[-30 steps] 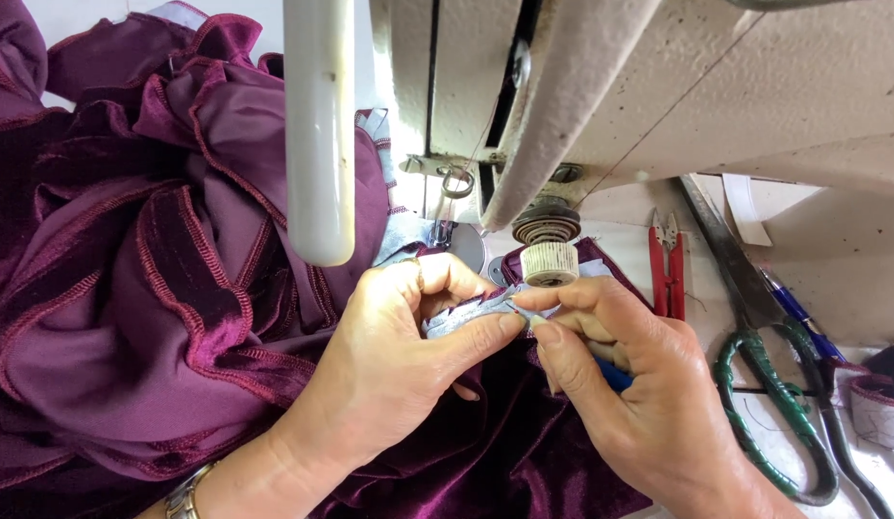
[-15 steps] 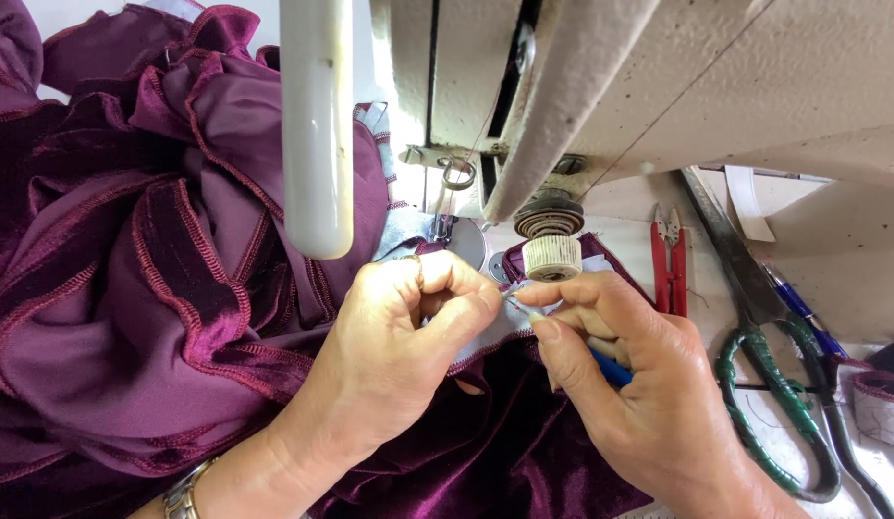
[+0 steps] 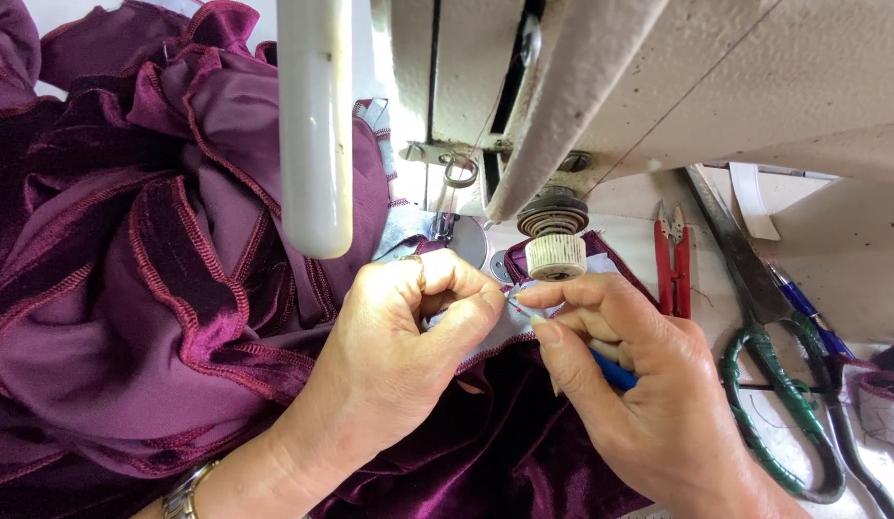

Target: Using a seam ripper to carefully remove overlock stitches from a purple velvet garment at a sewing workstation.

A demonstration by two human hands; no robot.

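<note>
Soft, limp, slippery purple velvet cloth: left hand pinches its pale-lined edge; right hand, just beside, grips blue-handled pointed tool.

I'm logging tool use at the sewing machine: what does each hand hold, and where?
Right hand grips a blue-handled pointed tool by its handle; left hand pinches the pale fabric edge.

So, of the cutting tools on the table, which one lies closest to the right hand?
The big scissors with green-wrapped handles: their handle loops lie just beside the right hand. The small red snips lie farther up, near the machine.
</note>
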